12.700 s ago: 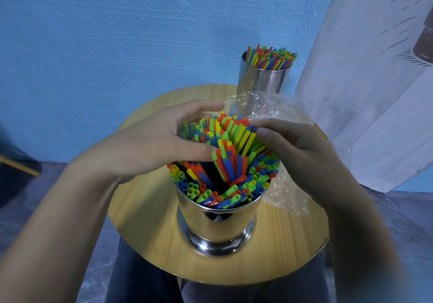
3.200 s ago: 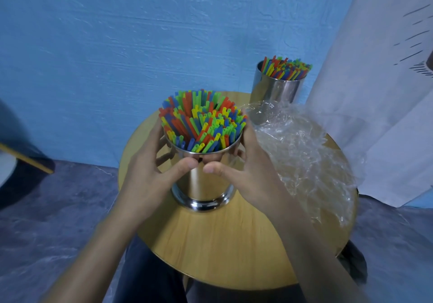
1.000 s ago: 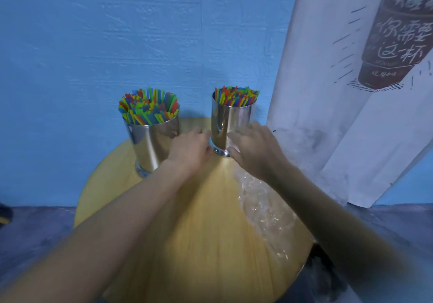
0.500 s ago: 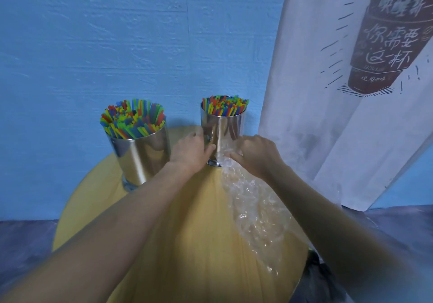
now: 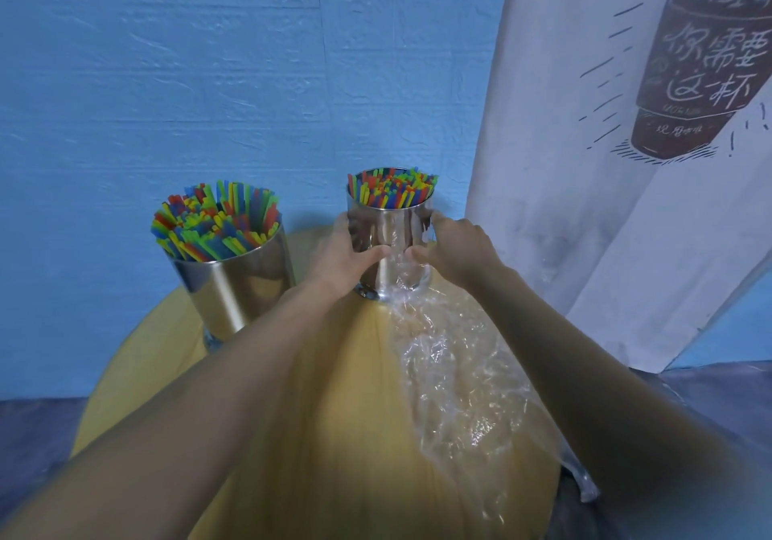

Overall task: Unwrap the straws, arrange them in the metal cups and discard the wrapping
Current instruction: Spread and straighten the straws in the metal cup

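Observation:
Two metal cups full of coloured straws stand at the far side of a round wooden table [image 5: 326, 435]. The left cup [image 5: 234, 284] stands alone with straws [image 5: 213, 222] fanned out of its top. My left hand [image 5: 346, 255] and my right hand [image 5: 455, 251] grip the right cup [image 5: 390, 238] from both sides, thumbs across its front. Its straws [image 5: 392, 186] stand upright. A clear plastic wrapping [image 5: 463, 385] lies crumpled on the table's right half, reaching under the right cup's base.
A blue textured wall [image 5: 250, 80] rises just behind the cups. A white printed banner [image 5: 626, 163] hangs at the right, close to the right cup. Grey floor [image 5: 33, 435] shows beyond the table's left edge.
Both hands have closed round the right cup, which they were only reaching half a second ago. The left cup had been carried to the back left before that.

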Demonstrator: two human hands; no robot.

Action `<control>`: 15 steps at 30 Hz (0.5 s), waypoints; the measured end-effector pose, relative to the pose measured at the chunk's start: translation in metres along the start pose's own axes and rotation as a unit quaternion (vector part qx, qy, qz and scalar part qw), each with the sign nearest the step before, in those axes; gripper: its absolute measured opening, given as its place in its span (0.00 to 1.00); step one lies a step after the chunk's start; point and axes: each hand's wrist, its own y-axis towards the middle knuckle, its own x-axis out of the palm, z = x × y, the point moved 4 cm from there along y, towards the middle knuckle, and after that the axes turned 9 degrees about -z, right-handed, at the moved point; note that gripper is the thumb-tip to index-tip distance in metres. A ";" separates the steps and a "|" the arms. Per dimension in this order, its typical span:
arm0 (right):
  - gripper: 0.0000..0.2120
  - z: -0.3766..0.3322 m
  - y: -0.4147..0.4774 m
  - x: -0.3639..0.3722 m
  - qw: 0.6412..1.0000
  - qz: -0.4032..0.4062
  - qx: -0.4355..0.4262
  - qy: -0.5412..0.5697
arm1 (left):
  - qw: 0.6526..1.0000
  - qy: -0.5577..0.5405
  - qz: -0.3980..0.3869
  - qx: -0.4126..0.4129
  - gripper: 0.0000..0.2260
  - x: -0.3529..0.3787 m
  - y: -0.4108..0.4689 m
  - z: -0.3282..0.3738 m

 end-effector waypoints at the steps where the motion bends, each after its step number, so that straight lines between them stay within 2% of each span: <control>1: 0.28 -0.002 0.000 0.000 1.000 0.003 -0.008 0.007 | 1.000 -0.013 0.004 0.001 0.32 -0.002 -0.001 0.001; 5: 0.28 -0.008 0.002 -0.007 0.998 0.023 -0.054 0.023 | 0.998 -0.048 0.049 0.016 0.32 -0.011 -0.007 0.014; 9: 0.26 -0.015 -0.002 -0.035 0.992 0.070 -0.082 0.073 | 0.988 0.007 0.133 0.071 0.32 -0.031 -0.014 0.046; 15: 0.29 -0.028 -0.032 -0.064 0.981 0.118 -0.112 0.103 | 0.981 0.015 0.158 0.111 0.36 -0.049 -0.041 0.066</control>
